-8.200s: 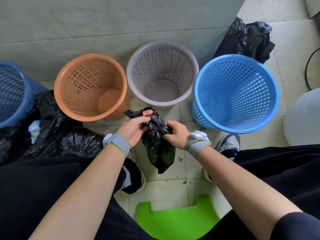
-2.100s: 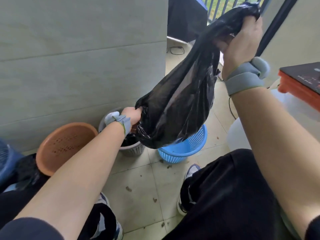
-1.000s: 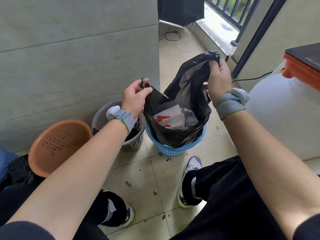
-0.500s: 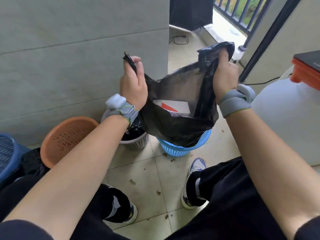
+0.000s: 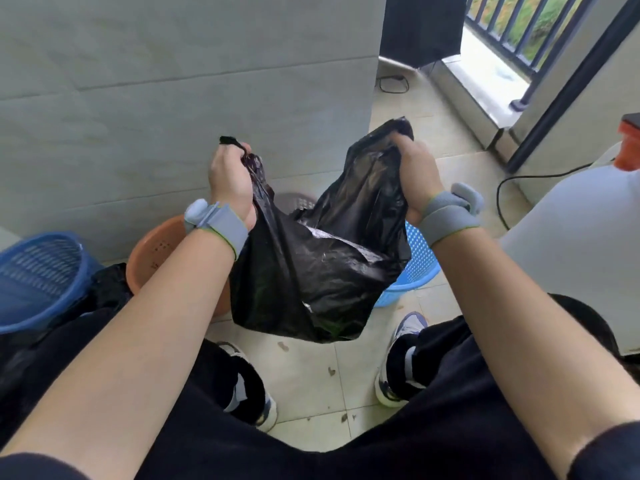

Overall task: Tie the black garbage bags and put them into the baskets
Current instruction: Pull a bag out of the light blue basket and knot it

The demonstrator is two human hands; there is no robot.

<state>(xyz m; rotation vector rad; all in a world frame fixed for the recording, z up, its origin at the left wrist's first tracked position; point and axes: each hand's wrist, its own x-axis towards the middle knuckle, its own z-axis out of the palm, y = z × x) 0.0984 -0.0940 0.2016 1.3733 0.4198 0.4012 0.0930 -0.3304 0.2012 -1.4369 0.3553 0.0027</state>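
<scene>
A filled black garbage bag (image 5: 311,271) hangs in the air in front of me, above the floor and before the baskets. My left hand (image 5: 230,178) grips one twisted corner of its mouth, and my right hand (image 5: 414,174) grips the opposite bunched corner. The two corners are held apart. Behind the bag stand a light blue basket (image 5: 417,261) at the right, a grey basket (image 5: 294,202) mostly hidden in the middle, and an orange basket (image 5: 156,251) at the left.
A dark blue basket (image 5: 38,271) stands at far left with more black bags (image 5: 110,289) on the floor beside it. A tiled wall (image 5: 173,98) rises behind the baskets. A large white container (image 5: 571,254) is at the right. My shoes (image 5: 398,358) rest on the tiled floor.
The bag has come lower and closer to me, in front of the baskets. Both hands have kept hold of its two top corners, and its opening has narrowed so the contents no longer show.
</scene>
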